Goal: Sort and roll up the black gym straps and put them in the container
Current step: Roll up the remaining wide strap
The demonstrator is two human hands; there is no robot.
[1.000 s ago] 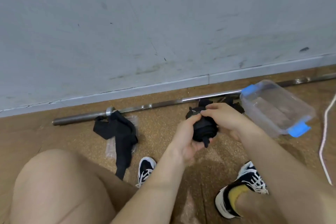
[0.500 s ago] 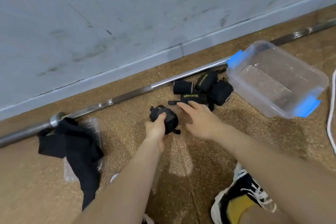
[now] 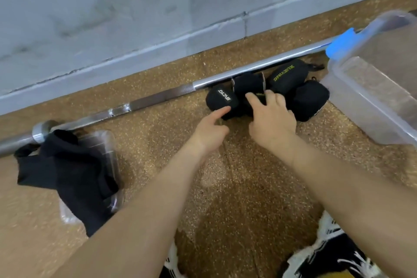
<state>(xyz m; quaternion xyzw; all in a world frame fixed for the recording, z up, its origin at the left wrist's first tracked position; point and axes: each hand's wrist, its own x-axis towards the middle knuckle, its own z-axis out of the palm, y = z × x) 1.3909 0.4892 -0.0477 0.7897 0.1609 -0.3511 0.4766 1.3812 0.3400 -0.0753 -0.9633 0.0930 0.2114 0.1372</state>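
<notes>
Rolled straps (image 3: 284, 75) huddle against the barbell (image 3: 158, 100) beside the container (image 3: 352, 99), likely staged for loading; left grip (image 3: 208, 132) touches one with a straight forefinger, right grip (image 3: 273, 124) rests spread over them.

Your left hand (image 3: 211, 132) no longer grips the rolled strap (image 3: 222, 98), which now lies beside the other rolls (image 3: 285, 77); your right hand (image 3: 272, 119) now rests on those rolls.

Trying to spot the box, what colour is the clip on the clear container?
Blue; the clip at the container corner shows best in the head view.
</notes>
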